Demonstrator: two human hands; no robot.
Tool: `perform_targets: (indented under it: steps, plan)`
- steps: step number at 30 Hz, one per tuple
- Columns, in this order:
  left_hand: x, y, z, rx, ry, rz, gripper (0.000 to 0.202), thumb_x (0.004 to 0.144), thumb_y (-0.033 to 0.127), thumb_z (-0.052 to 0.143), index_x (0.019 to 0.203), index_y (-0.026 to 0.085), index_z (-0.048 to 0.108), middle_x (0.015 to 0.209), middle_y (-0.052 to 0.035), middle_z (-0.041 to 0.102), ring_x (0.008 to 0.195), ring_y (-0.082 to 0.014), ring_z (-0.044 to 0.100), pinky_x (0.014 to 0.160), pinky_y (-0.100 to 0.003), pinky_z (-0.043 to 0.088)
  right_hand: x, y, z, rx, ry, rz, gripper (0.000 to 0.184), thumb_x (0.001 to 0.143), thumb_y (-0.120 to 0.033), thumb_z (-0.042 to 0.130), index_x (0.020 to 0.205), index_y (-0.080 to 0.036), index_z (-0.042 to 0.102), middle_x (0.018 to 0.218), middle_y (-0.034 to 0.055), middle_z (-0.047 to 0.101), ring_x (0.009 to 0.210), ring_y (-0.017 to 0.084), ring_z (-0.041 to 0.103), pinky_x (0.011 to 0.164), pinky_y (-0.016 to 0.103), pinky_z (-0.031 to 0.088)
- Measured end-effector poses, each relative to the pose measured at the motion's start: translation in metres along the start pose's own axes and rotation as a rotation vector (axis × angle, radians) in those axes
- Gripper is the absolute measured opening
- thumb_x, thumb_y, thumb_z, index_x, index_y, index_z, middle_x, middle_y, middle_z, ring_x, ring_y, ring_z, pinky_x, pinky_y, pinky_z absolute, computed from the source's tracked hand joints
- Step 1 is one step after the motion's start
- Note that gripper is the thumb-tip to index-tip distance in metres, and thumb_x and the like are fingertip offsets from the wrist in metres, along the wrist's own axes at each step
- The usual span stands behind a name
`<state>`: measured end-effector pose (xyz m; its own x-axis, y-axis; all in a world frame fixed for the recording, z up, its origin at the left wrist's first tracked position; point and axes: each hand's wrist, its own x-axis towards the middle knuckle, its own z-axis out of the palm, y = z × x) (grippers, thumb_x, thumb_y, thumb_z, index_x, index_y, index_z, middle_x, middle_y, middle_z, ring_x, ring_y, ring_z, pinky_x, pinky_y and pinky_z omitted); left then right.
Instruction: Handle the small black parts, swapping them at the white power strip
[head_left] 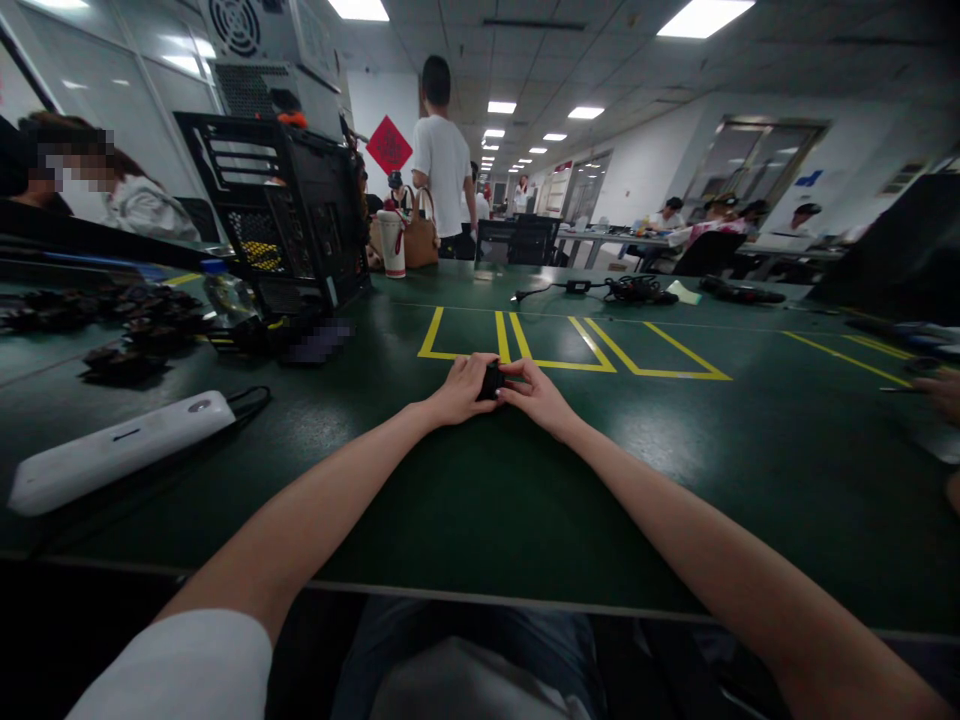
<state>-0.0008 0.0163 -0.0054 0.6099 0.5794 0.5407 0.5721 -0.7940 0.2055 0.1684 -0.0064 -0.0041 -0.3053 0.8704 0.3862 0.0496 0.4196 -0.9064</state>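
Both of my hands meet over the green tabletop point(480, 500), just in front of the yellow tape outlines. Between them is a small black object point(491, 381), mostly covered by fingers, so its kind cannot be made out. My left hand point(461, 390) wraps it from the left, thumb toward me. From the other side, my right hand point(536, 397) pinches it with thumb and fingertips. The yellow tape point(574, 366) marks several open-ended shapes on the table right beyond my hands.
At left lie a long white device point(124, 450) with a black cord, dark clustered parts point(124, 365), a clear bottle point(225, 292) and a black computer case point(289, 210). A paper cup point(393, 245) and cables point(637, 290) stand farther back. Another person's hand point(941, 395) shows at right.
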Motion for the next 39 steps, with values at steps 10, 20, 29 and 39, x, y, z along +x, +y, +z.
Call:
perform_targets:
  steps: [10,20,29,39]
  plan:
    - [0.0003,-0.0022,0.0022,0.008,0.011,0.017,0.058,0.071,0.036,0.055,0.118,0.016,0.027,0.113,-0.0108,0.041,0.104,-0.0257,0.04,0.089,-0.04,0.031,0.003,-0.0008,-0.0013,-0.001,-0.019,0.095,0.032,0.069,-0.025,0.059,0.099,-0.02,0.049,0.105,0.0046,0.052,0.091,0.017,0.056,0.084,0.039,0.045]
    - [0.0003,-0.0009,0.0012,-0.006,0.004,-0.003,0.058,0.071,0.038,0.055,0.118,0.017,0.028,0.113,-0.0103,0.04,0.106,-0.0264,0.04,0.09,-0.042,0.03,0.0004,0.0011,0.0003,-0.032,0.021,0.026,0.025,0.068,-0.029,0.06,0.089,-0.021,0.049,0.097,0.0018,0.054,0.083,0.014,0.057,0.079,0.035,0.047]
    - [-0.0003,0.0006,-0.0011,0.005,0.002,0.001,0.058,0.071,0.038,0.055,0.118,0.016,0.028,0.113,-0.0108,0.04,0.105,-0.0265,0.04,0.09,-0.041,0.031,0.003,0.0006,-0.0042,-0.027,-0.018,0.095,0.033,0.066,-0.025,0.062,0.097,-0.02,0.05,0.105,0.0053,0.053,0.093,0.017,0.056,0.084,0.038,0.045]
    - [0.001,-0.002,0.0015,0.007,0.0,0.014,0.059,0.072,0.039,0.054,0.118,0.014,0.027,0.113,-0.0116,0.04,0.105,-0.0259,0.04,0.091,-0.039,0.03,0.0022,0.0014,-0.0023,0.01,-0.003,0.048,0.026,0.065,-0.025,0.063,0.086,-0.021,0.048,0.092,0.0012,0.054,0.087,0.014,0.056,0.084,0.037,0.045]
